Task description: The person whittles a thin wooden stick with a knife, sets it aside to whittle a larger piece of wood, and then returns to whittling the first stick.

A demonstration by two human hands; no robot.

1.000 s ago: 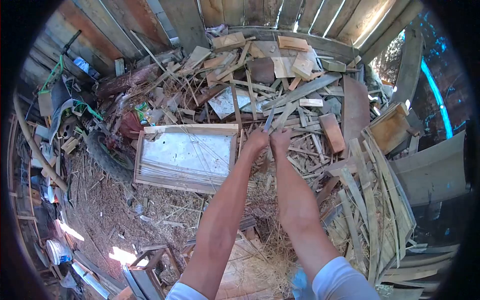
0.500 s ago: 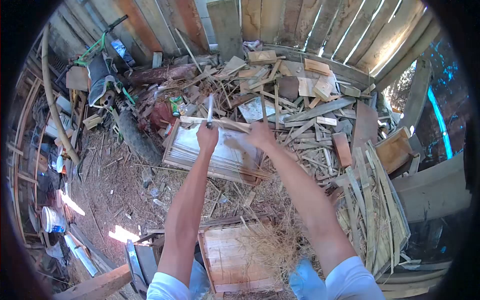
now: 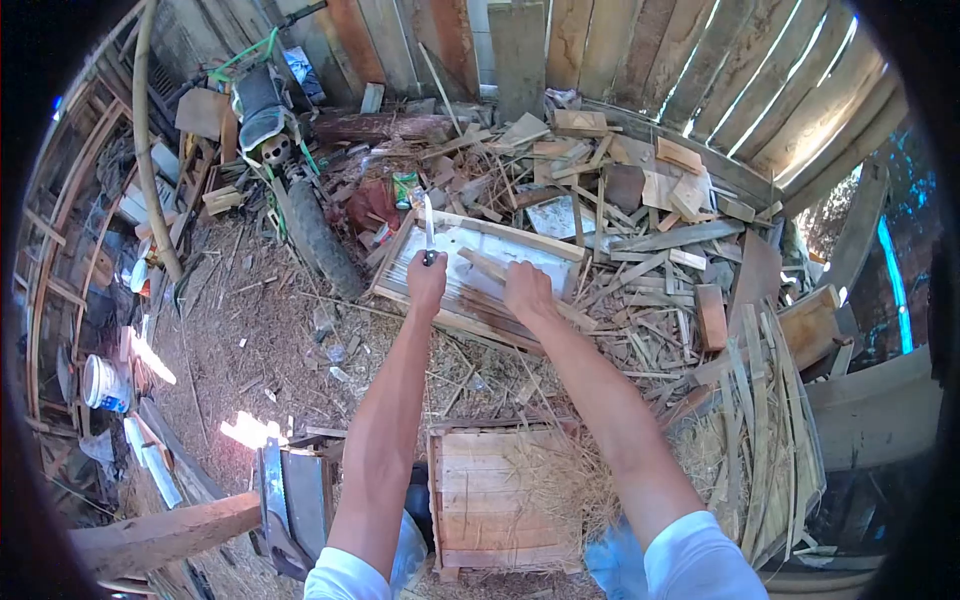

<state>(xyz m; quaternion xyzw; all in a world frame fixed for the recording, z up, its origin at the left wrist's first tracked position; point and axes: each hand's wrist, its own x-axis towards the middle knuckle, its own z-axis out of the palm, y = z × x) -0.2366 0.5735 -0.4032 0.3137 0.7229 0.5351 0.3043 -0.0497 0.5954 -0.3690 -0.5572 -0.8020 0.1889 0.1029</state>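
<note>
My left hand [image 3: 427, 285] is closed around the dark handle of a knife [image 3: 429, 222], its blade pointing away from me. A flat wooden strip [image 3: 484, 266] is gripped in my right hand [image 3: 528, 290]. It slants from upper left to lower right, its far end a short way right of the knife. Below both hands lies a shallow wooden frame [image 3: 520, 236] with a whitish panel, and thin sticks [image 3: 480, 308] rest along its near side.
Scrap wood [image 3: 640, 260] is heaped behind and to the right. A motorbike [image 3: 300, 220] stands at the left, above a white bucket [image 3: 104, 383]. Close to me are a wooden crate [image 3: 490, 500] with straw [image 3: 565, 480] and a handsaw [image 3: 275, 500].
The view has shifted, so surroundings appear farther right. The wooden strip has tilted more steeply, its far end now apart from my left hand. Both hands keep their hold.
</note>
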